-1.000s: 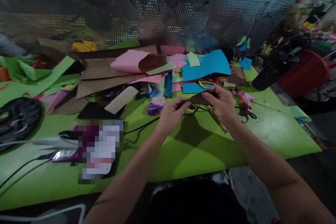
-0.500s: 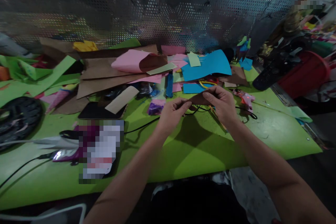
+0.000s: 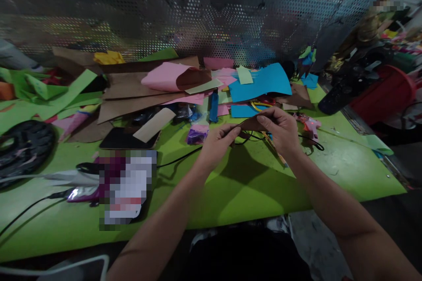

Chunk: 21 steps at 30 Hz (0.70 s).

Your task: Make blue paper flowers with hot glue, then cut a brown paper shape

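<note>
Between my two hands a small piece of brown paper (image 3: 249, 124) is stretched above the green tabletop. My left hand (image 3: 220, 139) pinches its left end between thumb and fingers. At the other end my right hand (image 3: 280, 127) has thumb and fingers closed on the same piece. Below and behind them lie a black cable (image 3: 247, 138) and a pencil-like yellow stick (image 3: 278, 153). A pink glue gun (image 3: 310, 125) rests to the right of my right hand. Beyond my left hand are a blue cutter-like tool (image 3: 214, 107) and a purple packet (image 3: 198, 134).
Blue paper (image 3: 263, 83), a pink sheet (image 3: 166, 75) and brown sheets (image 3: 132, 88) are heaped along the back by a perforated metal panel (image 3: 211, 22). A dark phone-like slab (image 3: 118, 139) and a round black tray (image 3: 24, 153) lie left. A red bucket (image 3: 385, 88) stands right.
Both hands keep their hold on the brown paper and have barely moved. The whole view has shifted very slightly.
</note>
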Tool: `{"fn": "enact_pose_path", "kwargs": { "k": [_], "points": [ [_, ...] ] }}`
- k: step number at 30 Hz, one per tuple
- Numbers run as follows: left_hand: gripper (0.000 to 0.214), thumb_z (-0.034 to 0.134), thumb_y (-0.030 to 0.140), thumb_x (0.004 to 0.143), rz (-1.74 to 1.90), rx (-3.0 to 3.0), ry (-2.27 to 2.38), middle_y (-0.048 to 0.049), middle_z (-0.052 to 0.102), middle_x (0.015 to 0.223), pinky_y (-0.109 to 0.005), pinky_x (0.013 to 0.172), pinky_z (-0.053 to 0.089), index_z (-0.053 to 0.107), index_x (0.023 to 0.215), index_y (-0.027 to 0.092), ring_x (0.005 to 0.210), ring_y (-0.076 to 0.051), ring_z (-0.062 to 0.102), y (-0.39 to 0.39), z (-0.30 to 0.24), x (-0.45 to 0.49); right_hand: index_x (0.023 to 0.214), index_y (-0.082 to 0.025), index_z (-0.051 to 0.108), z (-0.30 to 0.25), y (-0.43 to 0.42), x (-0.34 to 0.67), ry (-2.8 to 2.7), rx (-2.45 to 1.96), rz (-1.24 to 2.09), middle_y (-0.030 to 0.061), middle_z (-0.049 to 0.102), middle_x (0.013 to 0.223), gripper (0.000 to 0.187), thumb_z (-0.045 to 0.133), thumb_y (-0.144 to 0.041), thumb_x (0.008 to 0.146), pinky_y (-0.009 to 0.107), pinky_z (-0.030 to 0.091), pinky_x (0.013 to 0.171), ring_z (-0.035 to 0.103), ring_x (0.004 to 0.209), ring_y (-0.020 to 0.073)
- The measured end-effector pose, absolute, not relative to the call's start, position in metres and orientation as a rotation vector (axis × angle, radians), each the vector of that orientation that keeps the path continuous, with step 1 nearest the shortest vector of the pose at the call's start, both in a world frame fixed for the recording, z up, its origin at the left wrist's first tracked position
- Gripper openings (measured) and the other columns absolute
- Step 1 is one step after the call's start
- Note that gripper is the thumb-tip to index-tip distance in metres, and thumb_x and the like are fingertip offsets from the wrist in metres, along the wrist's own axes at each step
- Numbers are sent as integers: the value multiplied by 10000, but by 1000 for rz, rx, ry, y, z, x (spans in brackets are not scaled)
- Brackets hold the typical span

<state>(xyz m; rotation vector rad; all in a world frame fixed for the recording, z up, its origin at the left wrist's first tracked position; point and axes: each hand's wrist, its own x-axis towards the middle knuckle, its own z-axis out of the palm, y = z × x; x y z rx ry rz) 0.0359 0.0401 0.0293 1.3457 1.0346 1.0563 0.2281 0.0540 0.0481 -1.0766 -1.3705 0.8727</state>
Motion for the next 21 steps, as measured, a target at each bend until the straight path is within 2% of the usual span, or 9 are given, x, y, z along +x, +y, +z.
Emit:
{"fn": "enact_pose_path", "kwargs": {
  "k": [6,13,17,21],
  "points": [
    [395,535,485,968,1069,1484,1102,-54,755,872,-275,643,414,768,899,174,683,-143,527,38,30,32,812,-243,728,53,53,230,-1381,-1081,786,-4,710,787,100,771,-332,794,314,516,685,627,745,179],
    [338,497,417,986,1080,1572,1165,-44,764,881,-266,630,418,740,961,182,711,-156,563,37,30,37,814,-234,712,47,54,230,-1334,-1035,879,-9,694,780,137,781,-352,800,308,529,681,629,731,168],
    [297,490,373,985,1100,1684,1202,-47,768,916,-276,687,447,713,929,185,765,-167,616,36,32,38,789,-226,700,48,55,230,-1299,-1057,847,-15,674,724,137,782,-335,782,297,519,646,615,681,160],
    [312,457,371,1006,1061,1790,1214,-45,748,901,-292,738,456,700,932,189,834,-188,648,33,35,36,804,-225,691,51,52,230,-1384,-1065,765,-8,675,753,118,754,-323,812,290,501,649,608,704,160]
  ]
}}
